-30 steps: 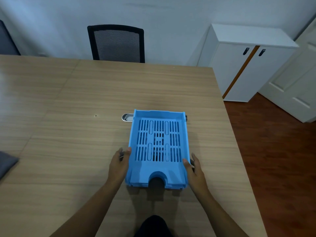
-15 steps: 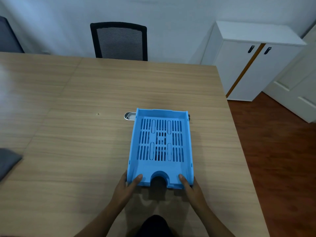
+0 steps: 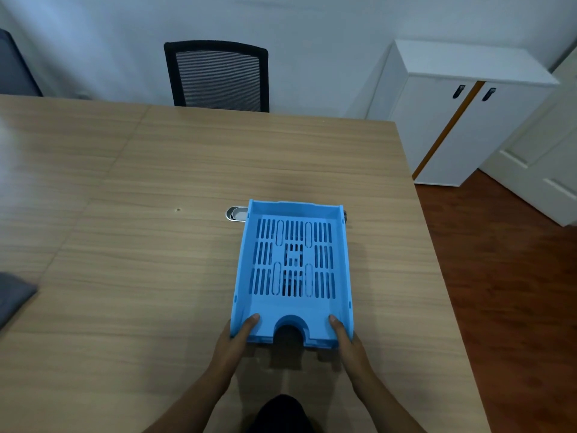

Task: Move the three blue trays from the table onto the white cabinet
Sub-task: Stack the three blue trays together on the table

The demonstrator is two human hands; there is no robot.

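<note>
A stack of blue slotted trays (image 3: 293, 270) lies on the wooden table (image 3: 156, 245), near its right side, with the notched front edge toward me. My left hand (image 3: 235, 340) grips the near left corner, thumb on top of the rim. My right hand (image 3: 345, 339) grips the near right corner the same way. The near edge looks slightly raised, with a shadow under it. The white cabinet (image 3: 468, 60) stands beyond the table's far right corner, its top bare.
A black mesh chair (image 3: 218, 76) stands at the table's far edge. A silver cable grommet (image 3: 235, 213) sits in the table just left of the trays' far end. A grey cloth (image 3: 12, 295) lies at the left edge. A white door (image 3: 543, 157) is right of the cabinet.
My hands have slid from the trays' long sides to the near front corners and closed on the rim. The view has shifted slightly right.
</note>
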